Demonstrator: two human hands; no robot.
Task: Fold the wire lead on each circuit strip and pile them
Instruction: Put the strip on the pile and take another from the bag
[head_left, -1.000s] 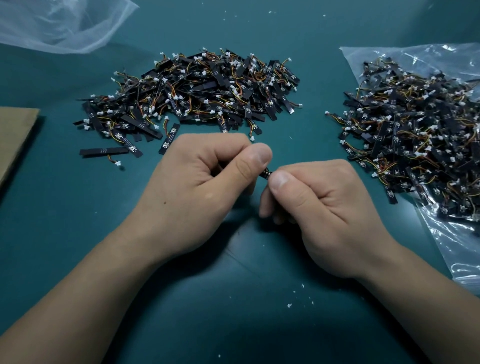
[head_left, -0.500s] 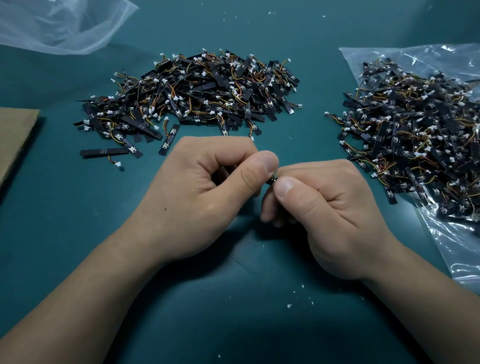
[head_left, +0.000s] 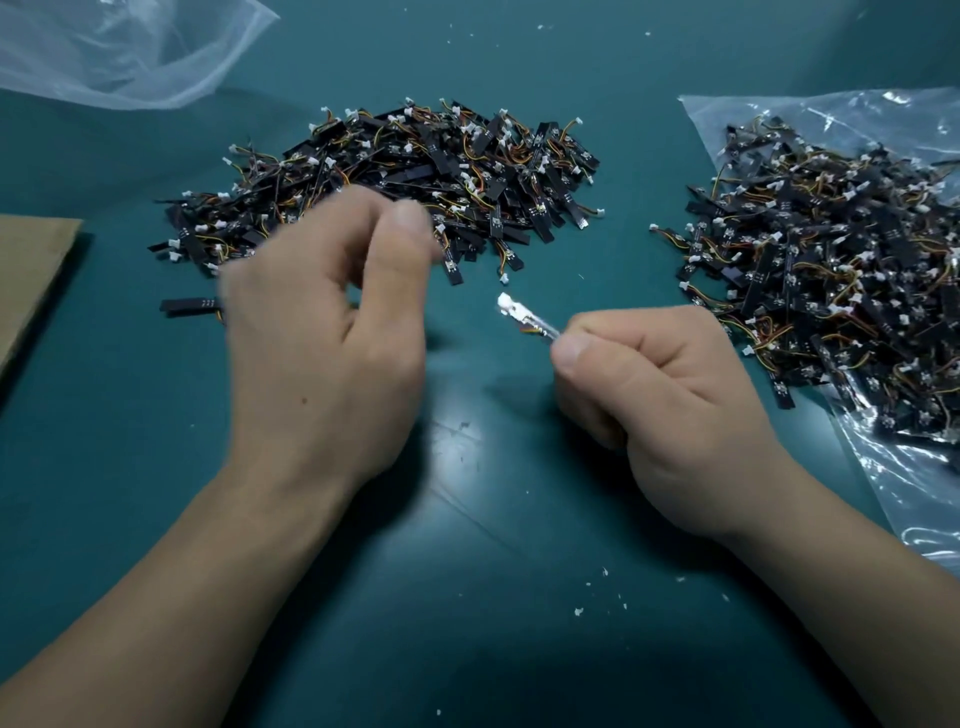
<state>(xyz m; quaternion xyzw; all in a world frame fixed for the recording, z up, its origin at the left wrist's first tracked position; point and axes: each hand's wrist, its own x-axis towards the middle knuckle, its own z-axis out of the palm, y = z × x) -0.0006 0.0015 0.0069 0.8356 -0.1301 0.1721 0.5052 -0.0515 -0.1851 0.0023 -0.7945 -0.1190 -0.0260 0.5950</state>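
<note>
My right hand (head_left: 670, 395) pinches one circuit strip (head_left: 524, 319) between thumb and curled fingers. The strip's white connector and coloured wires stick out to the upper left, while its black body is hidden in my fist. My left hand (head_left: 322, 364) is blurred and hovers apart from the strip at the near edge of the middle pile of strips (head_left: 415, 171). Its thumb and loosely curled fingers are parted with nothing seen in them. A second heap of strips (head_left: 831, 270) lies at the right.
The right heap rests on a clear plastic bag (head_left: 909, 483). Another clear bag (head_left: 130, 52) lies at the back left and a brown cardboard sheet (head_left: 31, 270) at the left edge. A lone strip (head_left: 189, 305) sits by my left hand. White crumbs dot the green mat (head_left: 467, 597).
My left hand let go of the strip and swung up and left toward the middle pile. My right hand keeps the strip, whose connector end now shows.
</note>
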